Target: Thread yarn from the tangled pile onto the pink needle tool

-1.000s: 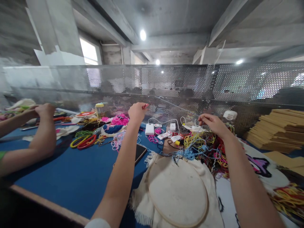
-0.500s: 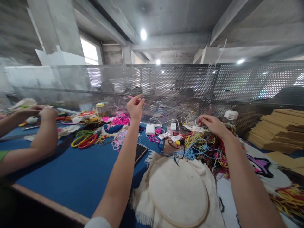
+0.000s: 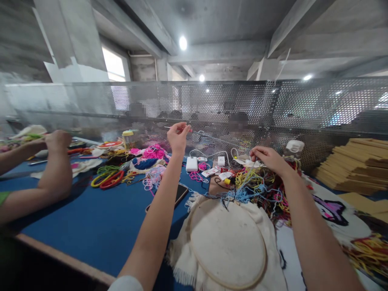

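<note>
My left hand (image 3: pixel 177 137) is raised above the table, closed in a pinch on a slim needle (image 3: pixel 167 127) whose thin pale tip points left. Something pink shows at its fingertips on the other side. A strand of light blue yarn (image 3: pixel 216 138) stretches between that hand and my right hand (image 3: pixel 264 157), which pinches it over the yarn heap. From there the yarn drops into a tangle of light blue yarn (image 3: pixel 247 195). Below lies an embroidery hoop (image 3: pixel 228 244) with cream cloth stretched in it, its fringed edge (image 3: pixel 184 275) hanging out.
Mixed yarn (image 3: pixel 281 194) piles up at right beside a stack of brown envelopes (image 3: pixel 354 165). A phone (image 3: pixel 181 194) lies under my left forearm. Red and yellow-handled scissors (image 3: pixel 112 180) rest left. A co-worker's hands (image 3: pixel 57 141) work far left. A perforated metal screen (image 3: pixel 218 101) stands behind.
My left hand has moved slightly right and turned, and the needle's pale tip now shows at its left. My right hand has shifted a little left. The co-worker's hand has risen slightly.
</note>
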The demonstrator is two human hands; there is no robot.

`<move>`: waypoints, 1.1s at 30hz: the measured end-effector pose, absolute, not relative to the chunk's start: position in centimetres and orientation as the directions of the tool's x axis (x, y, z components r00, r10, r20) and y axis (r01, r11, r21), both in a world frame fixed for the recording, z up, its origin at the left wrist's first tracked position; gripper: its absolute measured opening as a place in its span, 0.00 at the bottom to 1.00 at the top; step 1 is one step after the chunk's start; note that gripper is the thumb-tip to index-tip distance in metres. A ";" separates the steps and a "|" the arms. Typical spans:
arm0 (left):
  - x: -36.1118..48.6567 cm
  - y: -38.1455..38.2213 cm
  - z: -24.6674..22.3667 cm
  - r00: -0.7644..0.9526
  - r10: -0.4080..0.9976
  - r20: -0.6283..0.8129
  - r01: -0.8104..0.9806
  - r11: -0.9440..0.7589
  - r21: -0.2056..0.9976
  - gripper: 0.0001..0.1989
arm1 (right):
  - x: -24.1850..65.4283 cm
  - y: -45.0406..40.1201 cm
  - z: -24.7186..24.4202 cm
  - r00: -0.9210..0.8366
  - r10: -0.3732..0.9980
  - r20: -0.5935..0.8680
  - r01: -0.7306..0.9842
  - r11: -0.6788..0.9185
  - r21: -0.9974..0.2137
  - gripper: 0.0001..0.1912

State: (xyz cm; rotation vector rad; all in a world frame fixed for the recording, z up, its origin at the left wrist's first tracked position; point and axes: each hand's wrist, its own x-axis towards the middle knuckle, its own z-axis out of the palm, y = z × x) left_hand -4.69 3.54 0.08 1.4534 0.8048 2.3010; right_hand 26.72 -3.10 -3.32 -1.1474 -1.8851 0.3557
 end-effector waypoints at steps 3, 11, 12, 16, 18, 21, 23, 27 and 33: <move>-4.4 3.5 0.1 -0.428 0.530 0.732 0.052 -0.794 0.606 0.05 | 26.8 -3.0 -3.4 -0.189 0.826 0.530 0.575 0.531 -0.622 0.16; -2.9 2.9 -0.4 -0.361 0.538 0.762 0.158 -0.770 0.618 0.03 | 26.7 -2.5 -3.8 -0.254 0.850 0.461 0.568 0.517 -0.641 0.15; -2.7 2.7 -0.5 -0.344 0.540 0.768 0.170 -0.769 0.617 0.05 | 26.5 -2.5 -3.8 -0.281 0.856 0.434 0.563 0.513 -0.648 0.15; -1.5 1.7 -0.8 -0.237 0.510 0.827 0.182 -0.813 0.553 0.16 | 25.0 -2.6 -4.1 -0.389 0.865 0.318 0.536 0.493 -0.685 0.14; -0.9 1.1 -0.7 -0.196 0.471 0.860 0.173 -0.847 0.503 0.25 | 24.1 -2.4 -4.5 -0.421 0.862 0.282 0.519 0.484 -0.704 0.13; -0.6 0.1 -0.1 -0.171 0.413 0.894 0.174 -0.881 0.440 0.37 | 23.1 -2.0 -5.3 -0.456 0.855 0.248 0.480 0.471 -0.740 0.13; -0.8 -0.5 0.6 -0.170 0.404 0.899 0.156 -0.890 0.429 0.41 | 22.7 -1.7 -5.8 -0.479 0.846 0.234 0.444 0.463 -0.767 0.14; -2.3 -1.6 2.1 -0.212 0.474 0.855 0.064 -0.866 0.496 0.46 | 21.9 -1.8 -6.1 -0.525 0.824 0.212 0.371 0.446 -0.814 0.17; -4.3 -1.4 2.8 -0.129 0.672 0.729 -0.274 -0.731 0.625 0.56 | 20.7 -2.5 -5.7 -0.568 0.799 0.197 0.319 0.435 -0.842 0.18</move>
